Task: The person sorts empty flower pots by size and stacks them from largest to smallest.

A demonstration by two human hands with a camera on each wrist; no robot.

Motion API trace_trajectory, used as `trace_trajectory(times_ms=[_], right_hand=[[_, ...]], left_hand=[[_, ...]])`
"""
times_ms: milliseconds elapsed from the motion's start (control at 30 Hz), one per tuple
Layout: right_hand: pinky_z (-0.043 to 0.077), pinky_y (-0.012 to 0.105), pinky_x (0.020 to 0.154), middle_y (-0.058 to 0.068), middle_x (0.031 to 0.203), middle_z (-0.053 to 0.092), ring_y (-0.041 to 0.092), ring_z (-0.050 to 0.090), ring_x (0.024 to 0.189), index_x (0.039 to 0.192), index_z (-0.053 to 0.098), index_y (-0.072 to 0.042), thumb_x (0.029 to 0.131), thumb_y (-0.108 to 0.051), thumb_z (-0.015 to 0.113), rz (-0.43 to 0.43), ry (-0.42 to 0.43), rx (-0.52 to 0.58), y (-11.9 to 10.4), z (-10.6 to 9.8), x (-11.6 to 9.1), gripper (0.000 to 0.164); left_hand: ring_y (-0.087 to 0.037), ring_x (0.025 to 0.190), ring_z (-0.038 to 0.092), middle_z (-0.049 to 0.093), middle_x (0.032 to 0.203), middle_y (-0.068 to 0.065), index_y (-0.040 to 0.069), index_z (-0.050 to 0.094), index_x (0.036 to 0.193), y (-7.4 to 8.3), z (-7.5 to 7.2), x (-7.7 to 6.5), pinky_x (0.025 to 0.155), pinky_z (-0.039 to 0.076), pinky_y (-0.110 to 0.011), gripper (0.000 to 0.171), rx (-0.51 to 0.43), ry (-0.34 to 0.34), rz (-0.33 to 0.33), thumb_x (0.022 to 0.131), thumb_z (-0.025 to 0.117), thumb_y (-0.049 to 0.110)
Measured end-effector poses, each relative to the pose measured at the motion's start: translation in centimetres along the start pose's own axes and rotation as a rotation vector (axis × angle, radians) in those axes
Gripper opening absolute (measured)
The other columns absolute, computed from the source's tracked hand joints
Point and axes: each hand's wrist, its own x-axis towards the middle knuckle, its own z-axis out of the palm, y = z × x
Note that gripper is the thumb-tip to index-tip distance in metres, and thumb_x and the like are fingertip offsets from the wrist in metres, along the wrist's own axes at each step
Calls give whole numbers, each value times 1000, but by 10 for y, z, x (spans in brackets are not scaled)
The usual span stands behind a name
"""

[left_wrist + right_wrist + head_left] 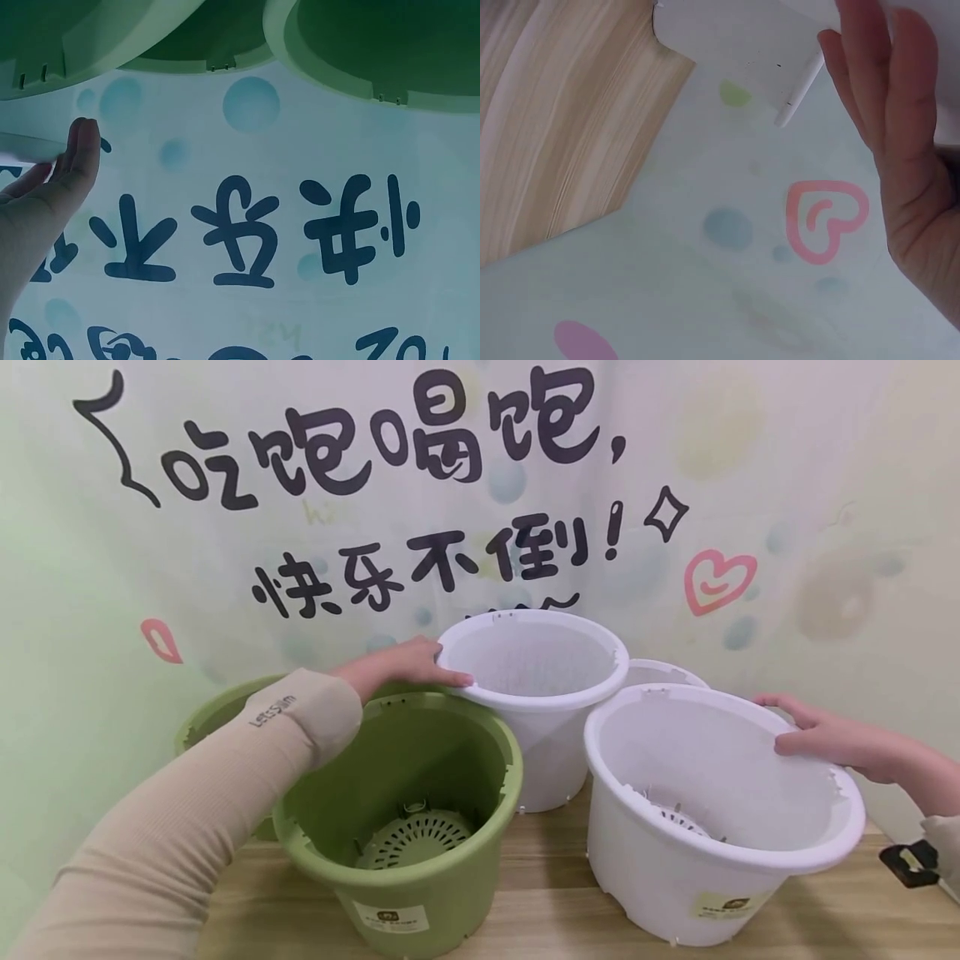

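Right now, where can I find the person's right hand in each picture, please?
Head: at the right, right hand gripping the rim of the front white tub.
Left wrist: not in it; the hand there is the left hand.
Right wrist: at the right edge, fingers toward the top.
Shared landmark, head and right wrist only: the pink heart.
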Motion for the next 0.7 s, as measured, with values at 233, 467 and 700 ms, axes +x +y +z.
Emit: trace_trajectory(times_ms=[233, 467, 700], right_hand=[[54, 43, 66, 15, 102, 57, 27, 65, 79, 122, 21, -43, 92, -6, 43, -6, 17, -6, -2, 0, 3, 52], [54, 42, 66, 15, 99, 58, 26, 65, 78, 122, 24, -45, 91, -6, 45, 5, 49, -12, -1, 0, 0, 54], [55, 42, 60, 10, 93, 63, 26, 66, 71, 112, 24, -51, 92, -5, 43, 12, 73, -1, 4, -12, -12, 54]], left_hand=[[-26, 96, 54, 61, 104, -18, -5, 56, 109, 4, -5, -3, 91, 43, -37, 49, 40, -59, -28, 87, 57, 40], [-25, 96, 52, 59, 105, -19, -5, 54, 106, 9, -10, -3, 93, 41, -37, 50, 135, -108, -55, 89, 54, 42], [-26, 98, 52, 58, 110, -21, -6, 53, 108, 11, -12, 0, 94, 41, -38, 54, 148, -119, -79, 88, 54, 44]])
